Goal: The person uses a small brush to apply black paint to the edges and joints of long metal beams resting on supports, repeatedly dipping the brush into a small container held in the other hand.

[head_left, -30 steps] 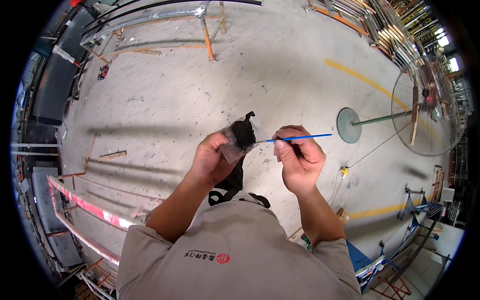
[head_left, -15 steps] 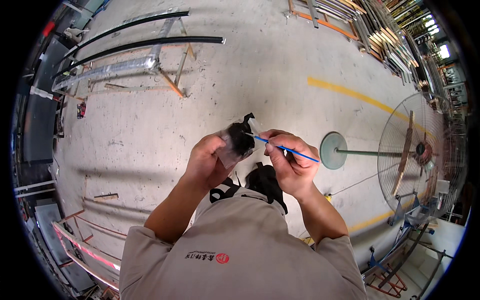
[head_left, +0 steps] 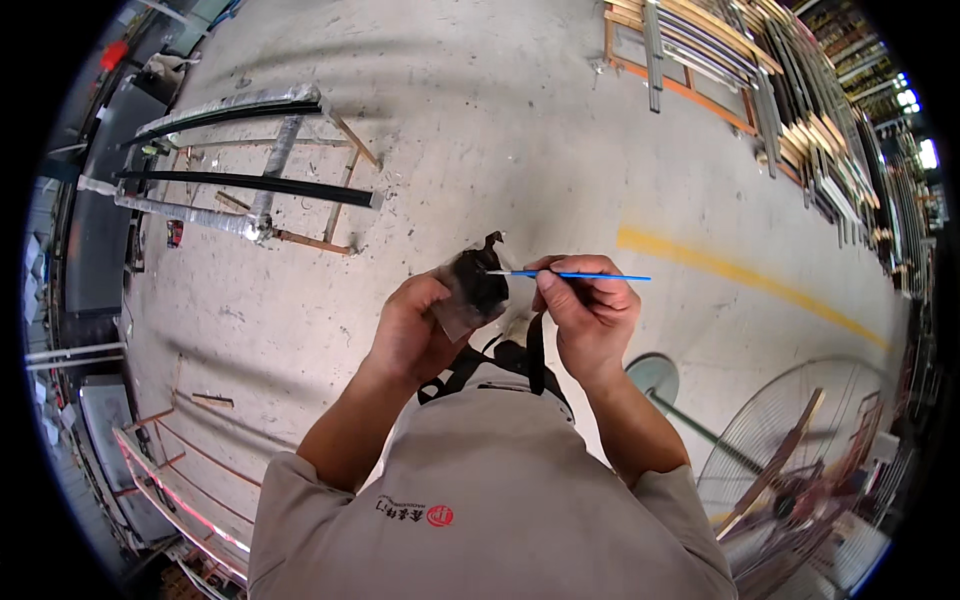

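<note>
My left hand (head_left: 412, 318) is closed round a clear plastic bag (head_left: 462, 318) with a dark, black mass inside. What the black stuff (head_left: 480, 284) is, I cannot make out. Between the thumb and fingers of my right hand (head_left: 592, 312) is a thin paintbrush (head_left: 600, 276) with a blue handle. Lying nearly level, the brush points left, and its tip meets the black stuff at the bag's mouth. Both hands are close together in front of my body, above the floor.
Ahead on the left stands a rack (head_left: 345, 200) bearing black bars (head_left: 250, 182) and wrapped lengths. Stacked long profiles (head_left: 720, 70) fill the far right. At the lower right is a large caged fan (head_left: 800, 470) with a round base (head_left: 652, 378). A yellow line (head_left: 740, 278) crosses the floor.
The brush has swung from a slant to nearly level, its tip still at the black stuff. The surroundings have shifted in view: the fan sits lower and the left rack has moved down.
</note>
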The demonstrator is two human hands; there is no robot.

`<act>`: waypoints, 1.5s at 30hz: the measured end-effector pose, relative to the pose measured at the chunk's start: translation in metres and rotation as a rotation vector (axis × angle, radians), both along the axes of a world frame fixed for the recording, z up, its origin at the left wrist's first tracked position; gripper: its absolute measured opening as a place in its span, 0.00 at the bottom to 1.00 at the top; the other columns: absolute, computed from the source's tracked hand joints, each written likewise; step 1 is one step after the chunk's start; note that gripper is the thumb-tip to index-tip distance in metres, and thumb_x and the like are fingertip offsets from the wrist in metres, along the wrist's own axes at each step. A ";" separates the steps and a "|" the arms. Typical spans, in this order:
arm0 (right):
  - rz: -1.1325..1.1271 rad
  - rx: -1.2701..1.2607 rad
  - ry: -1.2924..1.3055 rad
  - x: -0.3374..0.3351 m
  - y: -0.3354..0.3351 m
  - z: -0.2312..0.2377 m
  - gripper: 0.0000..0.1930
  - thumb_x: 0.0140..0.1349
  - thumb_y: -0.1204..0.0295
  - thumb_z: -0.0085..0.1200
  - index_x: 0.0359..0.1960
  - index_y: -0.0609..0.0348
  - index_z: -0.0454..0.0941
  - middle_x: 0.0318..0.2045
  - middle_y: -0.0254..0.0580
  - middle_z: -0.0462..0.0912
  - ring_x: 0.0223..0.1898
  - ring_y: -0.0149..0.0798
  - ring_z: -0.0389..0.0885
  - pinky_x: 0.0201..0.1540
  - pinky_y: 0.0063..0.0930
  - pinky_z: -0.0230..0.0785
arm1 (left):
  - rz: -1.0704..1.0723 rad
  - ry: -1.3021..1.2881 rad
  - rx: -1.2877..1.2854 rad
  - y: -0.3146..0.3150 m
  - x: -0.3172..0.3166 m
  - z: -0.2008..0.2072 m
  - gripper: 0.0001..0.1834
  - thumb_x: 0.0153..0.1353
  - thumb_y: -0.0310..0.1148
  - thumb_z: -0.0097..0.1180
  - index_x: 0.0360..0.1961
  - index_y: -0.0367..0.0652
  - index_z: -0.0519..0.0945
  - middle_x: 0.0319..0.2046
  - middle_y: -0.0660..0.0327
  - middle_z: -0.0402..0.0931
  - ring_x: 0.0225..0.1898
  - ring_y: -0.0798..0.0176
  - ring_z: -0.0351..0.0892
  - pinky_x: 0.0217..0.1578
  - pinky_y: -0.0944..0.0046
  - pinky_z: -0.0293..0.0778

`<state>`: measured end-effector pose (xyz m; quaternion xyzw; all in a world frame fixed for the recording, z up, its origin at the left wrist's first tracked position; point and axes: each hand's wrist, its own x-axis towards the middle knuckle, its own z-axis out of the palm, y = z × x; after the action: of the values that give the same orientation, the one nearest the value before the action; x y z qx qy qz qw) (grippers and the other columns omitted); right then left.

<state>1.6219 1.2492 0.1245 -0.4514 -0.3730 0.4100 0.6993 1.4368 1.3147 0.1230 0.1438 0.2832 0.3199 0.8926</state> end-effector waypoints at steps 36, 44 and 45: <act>0.849 -0.082 -0.041 0.290 0.940 -0.012 0.06 0.64 0.85 0.55 0.41 0.68 0.73 0.35 0.49 0.85 0.26 0.27 0.79 0.28 0.19 0.72 | 0.824 -0.128 -0.179 0.778 0.290 -0.014 0.21 0.60 0.24 0.41 0.53 0.26 0.71 0.50 0.46 0.76 0.52 0.46 0.78 0.57 0.42 0.75; 1.098 -0.027 -0.104 0.213 1.105 -0.010 0.07 0.64 0.86 0.53 0.43 0.68 0.72 0.38 0.53 0.85 0.27 0.27 0.79 0.29 0.20 0.73 | 1.055 -0.206 -0.160 0.903 0.233 -0.018 0.23 0.60 0.22 0.39 0.55 0.21 0.69 0.50 0.45 0.76 0.50 0.49 0.80 0.57 0.46 0.76; 1.128 -0.017 -0.120 0.194 1.123 -0.014 0.07 0.64 0.87 0.52 0.43 0.68 0.72 0.38 0.54 0.85 0.27 0.27 0.79 0.30 0.20 0.74 | 1.070 -0.231 -0.153 0.919 0.216 -0.024 0.22 0.60 0.22 0.39 0.54 0.21 0.70 0.50 0.45 0.77 0.49 0.50 0.81 0.57 0.46 0.76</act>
<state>1.8159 2.3726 0.1102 -0.2103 -0.5920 0.6969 0.3459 1.6533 2.2333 0.0995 -0.1215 0.2396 0.7210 0.6387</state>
